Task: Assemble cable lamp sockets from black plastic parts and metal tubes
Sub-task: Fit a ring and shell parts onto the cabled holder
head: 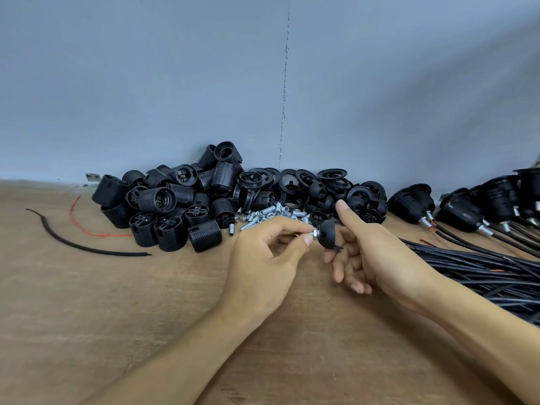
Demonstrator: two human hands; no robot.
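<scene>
My left hand (268,252) pinches a short metal tube (315,233) between thumb and forefinger, its end set into the narrow top of a black dome-shaped socket cap (328,233). My right hand (371,252) holds that cap on its fingers, thumb raised above it. Both hands hover over the wooden table (117,302). Behind them lie a small heap of loose metal tubes (268,214), a pile of ribbed black socket bodies (169,206) and a pile of black rings and caps (318,185).
A bundle of black cables (482,267) runs along the right side. Finished sockets on cables (479,206) lie at the back right. A loose black wire (87,247) and a red wire (87,229) lie at the left. A grey wall stands behind.
</scene>
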